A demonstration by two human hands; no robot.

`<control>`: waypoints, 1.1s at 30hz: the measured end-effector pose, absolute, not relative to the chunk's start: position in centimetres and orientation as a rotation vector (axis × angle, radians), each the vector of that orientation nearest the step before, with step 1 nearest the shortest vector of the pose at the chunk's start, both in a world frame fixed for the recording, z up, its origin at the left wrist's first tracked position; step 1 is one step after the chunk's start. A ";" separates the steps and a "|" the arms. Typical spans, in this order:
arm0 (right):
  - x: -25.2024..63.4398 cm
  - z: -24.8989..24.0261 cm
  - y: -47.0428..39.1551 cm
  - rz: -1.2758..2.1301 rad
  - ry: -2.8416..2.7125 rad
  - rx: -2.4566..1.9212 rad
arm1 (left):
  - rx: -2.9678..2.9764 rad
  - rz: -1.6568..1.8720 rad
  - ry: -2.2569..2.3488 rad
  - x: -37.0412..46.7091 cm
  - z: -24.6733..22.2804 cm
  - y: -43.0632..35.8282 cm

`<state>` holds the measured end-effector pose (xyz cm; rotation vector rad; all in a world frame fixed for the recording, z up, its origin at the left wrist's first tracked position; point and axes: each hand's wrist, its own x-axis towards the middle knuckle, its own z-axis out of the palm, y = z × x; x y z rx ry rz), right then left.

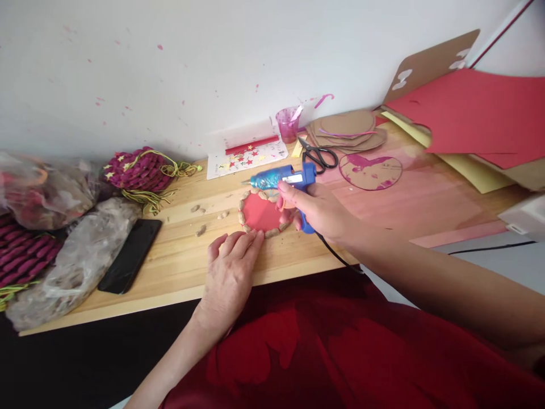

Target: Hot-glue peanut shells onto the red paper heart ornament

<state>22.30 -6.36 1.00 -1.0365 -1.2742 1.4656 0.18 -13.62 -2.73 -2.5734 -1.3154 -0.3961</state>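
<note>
My right hand (313,210) is closed around a blue hot glue gun (279,178), held above the table with its nozzle pointing left. Below it lies a red card shape (259,211) with peanuts (241,217) along its rim; my right hand and the gun hide part of its right side. My left hand (232,264) rests palm down at the near edge of that shape, fingers laid side by side and fingertips touching the rim. Several loose peanuts (201,230) lie to the left on the wooden table (183,250).
Black scissors (320,156), a pink-stained cup (288,125) and star stickers (249,159) stand behind. At right are a cardboard heart (370,172) and red sheets (481,116). A phone (130,255), plastic bags (80,261) and a purple peanut-covered craft (138,169) occupy the left.
</note>
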 end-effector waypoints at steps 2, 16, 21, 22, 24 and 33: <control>23.7 0.9 -8.3 1.424 -1.312 -1.134 | -2.579 -0.403 -1.316 0.2 -2.7 -13.6; 27.2 -0.8 -14.5 0.874 -1.790 -1.383 | -2.575 -0.409 -1.366 0.4 -2.6 -13.4; 27.5 -0.8 -14.8 0.845 -1.777 -1.410 | -2.582 -0.381 -1.364 0.4 -2.7 -13.7; 27.5 -0.9 -14.8 0.844 -1.778 -1.415 | -2.586 -0.379 -1.362 0.4 -2.8 -13.7; 27.5 -0.8 -14.8 0.847 -1.794 -1.423 | -2.588 -0.388 -1.369 0.4 -2.8 -13.8; 27.1 -0.4 -14.3 0.900 -1.829 -1.428 | -2.746 -0.636 -1.284 1.1 -3.4 -12.9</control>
